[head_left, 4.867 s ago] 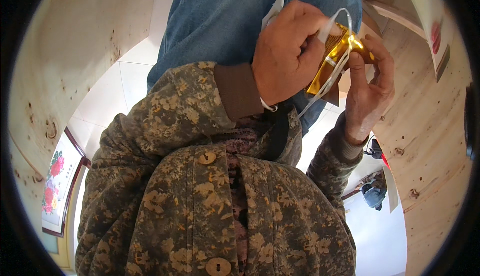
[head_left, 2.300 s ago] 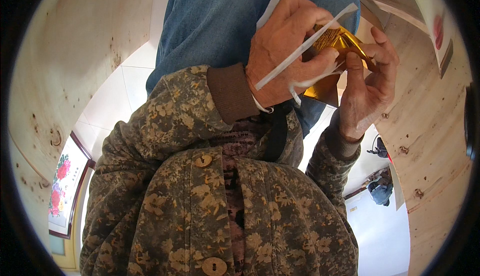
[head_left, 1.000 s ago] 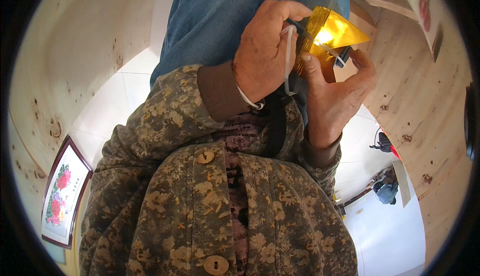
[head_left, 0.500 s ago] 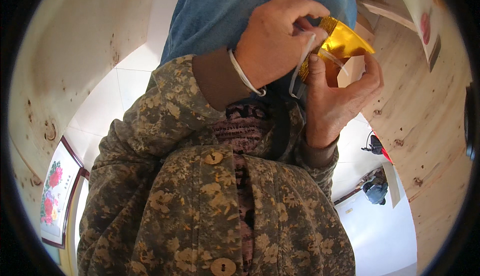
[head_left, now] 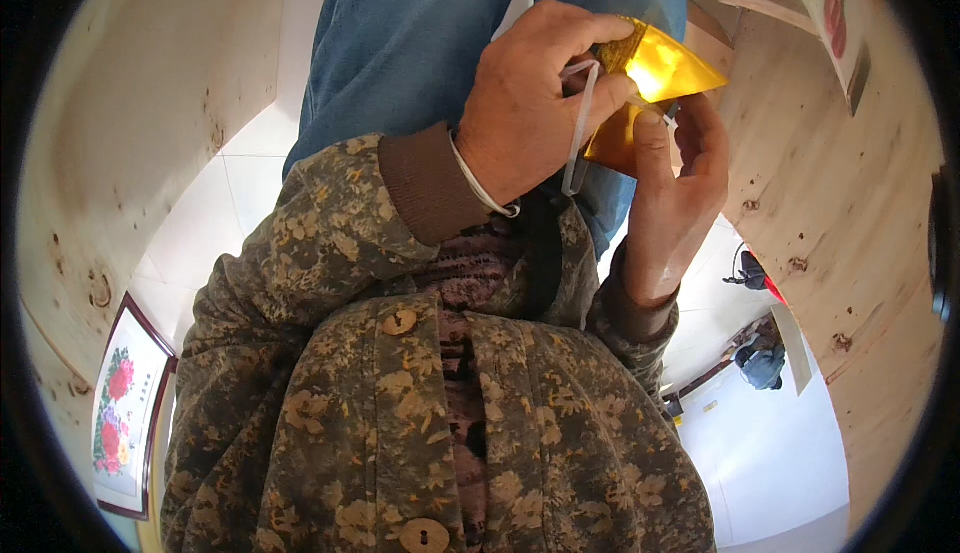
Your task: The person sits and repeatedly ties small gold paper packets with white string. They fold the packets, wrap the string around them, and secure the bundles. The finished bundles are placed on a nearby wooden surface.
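Both hands are together above my lap, working on a shiny gold foil piece (head_left: 668, 61) with a folded, textured edge. My left hand (head_left: 530, 103) pinches that edge between thumb and fingers. A thin whitish strip (head_left: 577, 143) loops down beside its fingers, and part of it is hidden by them. My right hand (head_left: 672, 178) closes thumb and curled fingers on the lower right part of the foil, where a short whitish end shows between the fingertips. The lower flap of the foil hangs between the hands, partly covered by the right thumb.
My knees in blue jeans (head_left: 410, 53) are below the hands. A pale wooden board (head_left: 800, 183) stands on the right, another wooden panel (head_left: 150, 73) on the left. A framed flower picture (head_left: 125, 403) is at lower left. Light floor tiles (head_left: 250, 183) show between.
Both hands and the foil have shifted slightly left in view. My right fingers have drawn in closer to the thumb, and the foil's upper flap catches more light.
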The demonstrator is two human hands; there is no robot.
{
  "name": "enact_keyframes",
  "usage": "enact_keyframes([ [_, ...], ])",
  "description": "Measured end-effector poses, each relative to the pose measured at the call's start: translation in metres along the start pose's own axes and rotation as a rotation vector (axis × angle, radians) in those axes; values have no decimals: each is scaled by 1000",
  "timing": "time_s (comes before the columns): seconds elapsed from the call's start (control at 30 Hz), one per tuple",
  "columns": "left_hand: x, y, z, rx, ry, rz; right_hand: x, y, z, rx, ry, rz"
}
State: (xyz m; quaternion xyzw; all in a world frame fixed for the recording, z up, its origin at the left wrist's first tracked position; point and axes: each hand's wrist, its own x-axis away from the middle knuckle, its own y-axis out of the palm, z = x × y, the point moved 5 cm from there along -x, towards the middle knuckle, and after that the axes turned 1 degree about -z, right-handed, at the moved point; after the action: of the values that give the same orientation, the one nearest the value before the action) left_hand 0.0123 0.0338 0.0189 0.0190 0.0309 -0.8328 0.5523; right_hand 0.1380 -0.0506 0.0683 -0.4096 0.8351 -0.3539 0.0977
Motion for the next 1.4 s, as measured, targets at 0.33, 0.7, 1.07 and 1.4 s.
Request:
enact_keyframes([
  [0.33,12,9,10,-154,87,-10,1,2,2,19,10,-10],
  [0.7,15,12,12,-147,118,9,0,6,5,56,-38,-20],
  [1.07,12,8,11,-232,183,37,-1,-1,8,59,-82,41],
  [1.4,11,9,4,-218,122,-30,60,-15,-1,98,-403,-25],
])
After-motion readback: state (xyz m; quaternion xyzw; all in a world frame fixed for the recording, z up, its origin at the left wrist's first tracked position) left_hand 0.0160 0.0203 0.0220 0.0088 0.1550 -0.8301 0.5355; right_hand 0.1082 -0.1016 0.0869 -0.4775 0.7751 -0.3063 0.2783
